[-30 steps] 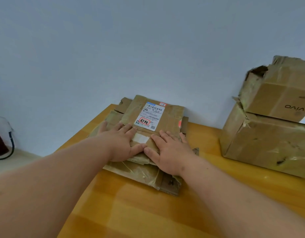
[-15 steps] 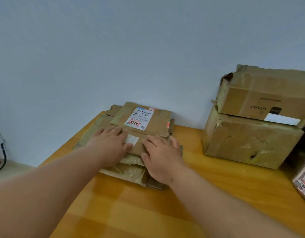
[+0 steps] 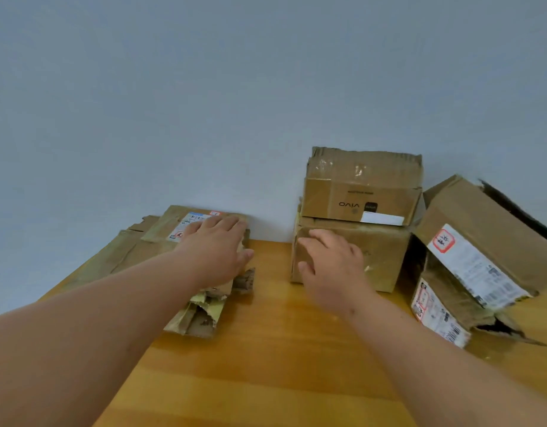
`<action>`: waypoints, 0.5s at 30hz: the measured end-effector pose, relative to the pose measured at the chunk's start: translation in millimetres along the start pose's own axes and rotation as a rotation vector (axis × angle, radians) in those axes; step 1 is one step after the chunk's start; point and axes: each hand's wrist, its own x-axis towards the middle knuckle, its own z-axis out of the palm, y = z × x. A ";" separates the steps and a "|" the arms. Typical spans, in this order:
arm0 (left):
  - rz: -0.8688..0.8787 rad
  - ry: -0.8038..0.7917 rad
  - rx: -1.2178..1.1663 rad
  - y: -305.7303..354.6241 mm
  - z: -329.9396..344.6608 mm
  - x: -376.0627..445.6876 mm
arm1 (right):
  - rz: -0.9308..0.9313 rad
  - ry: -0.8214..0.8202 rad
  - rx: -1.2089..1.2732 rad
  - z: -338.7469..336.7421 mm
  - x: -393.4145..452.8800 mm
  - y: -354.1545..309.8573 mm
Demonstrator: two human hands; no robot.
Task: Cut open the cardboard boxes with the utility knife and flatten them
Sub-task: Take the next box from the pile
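Observation:
A stack of flattened cardboard (image 3: 133,254) lies at the table's back left, its top piece bearing a white shipping label. My left hand (image 3: 218,252) rests flat on that stack, fingers straight. My right hand (image 3: 332,266) hovers in front of the lower brown box (image 3: 383,257), fingers spread and relaxed, holding nothing. A smaller box printed "vivo" (image 3: 361,186) sits on top of the lower box. No utility knife is in view.
Two more torn boxes with white labels lean at the right: an upper one (image 3: 488,238) and a lower one (image 3: 448,300). The wooden table (image 3: 275,359) runs to a pale wall behind. The table's left edge slants close to the flattened stack.
The view has swung right. My right hand has left the flattened stack and moved right toward the lower brown box. My left hand stays on the stack, further toward its back.

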 end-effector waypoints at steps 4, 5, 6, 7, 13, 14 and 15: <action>0.010 0.039 -0.095 44.8 -11.5 27.3 | 0.225 0.030 0.096 -25.6 5.0 37.7; -0.008 0.034 -0.135 55.0 -13.3 35.0 | 0.303 0.044 0.167 -30.1 7.5 46.2; -0.031 0.027 -0.179 64.2 -14.6 42.6 | 0.374 0.066 0.233 -33.2 10.5 54.2; -0.055 0.022 -0.226 72.9 -15.6 50.1 | 0.428 0.093 0.278 -35.2 14.1 61.3; -0.166 0.086 -0.493 106.5 -18.7 92.1 | 0.608 0.268 0.501 -38.5 41.2 81.2; -0.189 0.096 -0.528 109.1 -18.5 97.7 | 0.613 0.295 0.504 -38.6 44.6 82.6; -0.207 0.097 -0.569 110.9 -18.0 102.6 | 0.619 0.322 0.500 -39.1 47.6 84.7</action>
